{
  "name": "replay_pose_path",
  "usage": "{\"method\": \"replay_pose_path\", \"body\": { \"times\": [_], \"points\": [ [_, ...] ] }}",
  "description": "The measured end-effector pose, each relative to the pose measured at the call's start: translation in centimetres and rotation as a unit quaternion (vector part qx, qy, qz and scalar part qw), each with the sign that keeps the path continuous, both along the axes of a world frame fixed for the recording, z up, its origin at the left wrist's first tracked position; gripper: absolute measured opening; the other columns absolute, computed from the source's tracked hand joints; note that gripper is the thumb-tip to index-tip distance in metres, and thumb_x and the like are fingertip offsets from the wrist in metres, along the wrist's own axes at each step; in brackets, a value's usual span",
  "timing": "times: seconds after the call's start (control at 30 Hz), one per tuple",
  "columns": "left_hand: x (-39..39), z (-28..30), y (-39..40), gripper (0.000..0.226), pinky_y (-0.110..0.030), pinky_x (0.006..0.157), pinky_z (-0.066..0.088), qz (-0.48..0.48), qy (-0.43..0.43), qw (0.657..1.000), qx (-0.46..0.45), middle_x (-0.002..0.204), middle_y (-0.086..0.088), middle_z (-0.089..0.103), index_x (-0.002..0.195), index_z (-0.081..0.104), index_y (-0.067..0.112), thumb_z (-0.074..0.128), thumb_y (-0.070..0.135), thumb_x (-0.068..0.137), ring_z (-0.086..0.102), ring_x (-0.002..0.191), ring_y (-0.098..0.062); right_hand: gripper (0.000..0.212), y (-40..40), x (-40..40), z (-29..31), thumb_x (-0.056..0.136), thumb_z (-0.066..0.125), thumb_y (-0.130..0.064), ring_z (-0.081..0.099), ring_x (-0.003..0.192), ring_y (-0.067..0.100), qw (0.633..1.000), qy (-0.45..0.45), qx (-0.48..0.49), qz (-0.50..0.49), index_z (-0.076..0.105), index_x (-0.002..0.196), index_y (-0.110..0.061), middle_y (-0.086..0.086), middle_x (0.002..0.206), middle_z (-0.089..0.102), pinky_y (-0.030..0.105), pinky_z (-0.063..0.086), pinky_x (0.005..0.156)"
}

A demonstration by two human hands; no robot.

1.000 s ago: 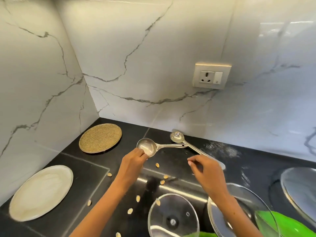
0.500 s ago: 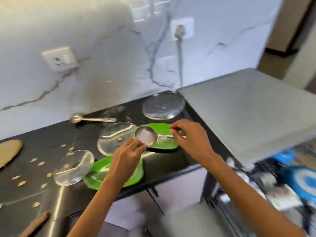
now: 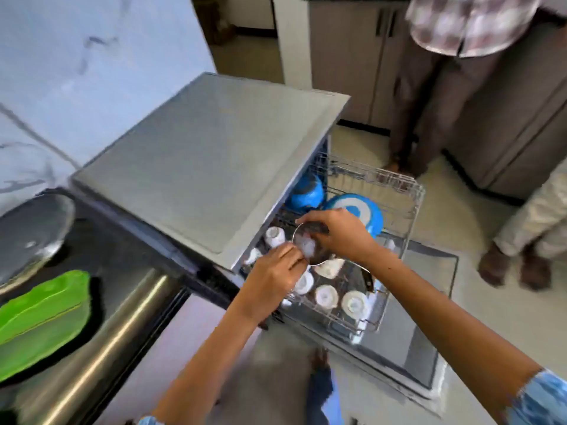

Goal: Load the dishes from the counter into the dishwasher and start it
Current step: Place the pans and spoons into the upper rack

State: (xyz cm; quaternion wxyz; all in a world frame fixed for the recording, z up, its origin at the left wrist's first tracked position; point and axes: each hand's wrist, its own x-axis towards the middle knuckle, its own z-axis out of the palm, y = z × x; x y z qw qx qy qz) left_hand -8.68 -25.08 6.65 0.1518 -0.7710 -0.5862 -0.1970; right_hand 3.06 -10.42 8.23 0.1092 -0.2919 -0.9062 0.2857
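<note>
- We are holding a round, shiny steel ladle (image 3: 308,247) over the pulled-out wire dishwasher rack (image 3: 408,210); its bowl is smooth and reflective, and motion blur is softening its edges.
- Our left hand (image 3: 273,276) is sitting at the bowl's lower left rim, fingers curled and pinching the edge.
- Our right hand (image 3: 340,236) is arching over the bowl from the upper right, fingers bent round its far rim and the start of the handle, most of which is lying hidden beneath the wrist.
- The ladle is hanging between both hands, just above the rack's front half and apart from the black glossy tabletop (image 3: 101,259) on the left.
- The rack, a thin grey metal grid, is carrying several small white cups (image 3: 326,296) set upside down in its near rows, a blue bowl (image 3: 306,193) at the back by the cabinet, and a blue round dish with a white centre (image 3: 357,210) beside it.
- The grey, matte, flat dishwasher top (image 3: 208,161) is filling the middle of the view.
- On the tabletop a clear glass lid (image 3: 29,237) is resting near a green leaf-shaped plate (image 3: 43,320).
- Another person's checked shirt (image 3: 469,23) and brown trousers are showing beyond the rack.
</note>
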Motion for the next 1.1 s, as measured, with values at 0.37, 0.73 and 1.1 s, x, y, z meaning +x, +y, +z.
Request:
{"method": "replay_pose_path", "body": {
  "times": [0.37, 0.73, 1.1],
  "points": [
    [-3.5, -17.6, 8.5, 0.045, -0.042, 0.101, 0.045, 0.152, -0.173, 0.960, -0.156, 0.149, -0.006, 0.038, 0.139, 0.047, 0.014, 0.039, 0.032, 0.098, 0.044, 0.130, -0.024, 0.021, 14.0, 0.0, -10.3, 0.087, 0.058, -0.005, 0.066, 0.086, 0.018, 0.982, 0.056, 0.077, -0.163, 0.072, 0.100, -0.013, 0.001, 0.095, 0.072, 0.026, 0.051, 0.080],
    [-3.8, -24.6, 7.9, 0.055, -0.037, 0.105, 0.037, 0.177, -0.160, 0.950, -0.199, 0.143, -0.007, 0.045, 0.133, 0.053, 0.011, 0.025, 0.045, 0.101, 0.042, 0.130, -0.020, 0.004, 20.4, -3.7, -15.0, 0.086, 0.056, -0.005, 0.057, 0.071, 0.026, 0.954, 0.134, 0.135, -0.233, 0.060, 0.086, -0.003, 0.013, 0.087, 0.062, 0.036, 0.049, 0.063],
    [-3.3, -23.9, 8.0, 0.044, -0.032, 0.099, 0.044, 0.166, -0.132, 0.943, -0.256, 0.137, -0.005, 0.052, 0.122, 0.060, 0.015, 0.032, 0.039, 0.098, 0.053, 0.121, -0.019, 0.005, 23.8, -3.9, -16.8, 0.086, 0.053, -0.002, 0.052, 0.073, 0.027, 0.946, 0.186, 0.108, -0.244, 0.053, 0.089, 0.001, 0.015, 0.095, 0.054, 0.030, 0.035, 0.061]
  ]
}}
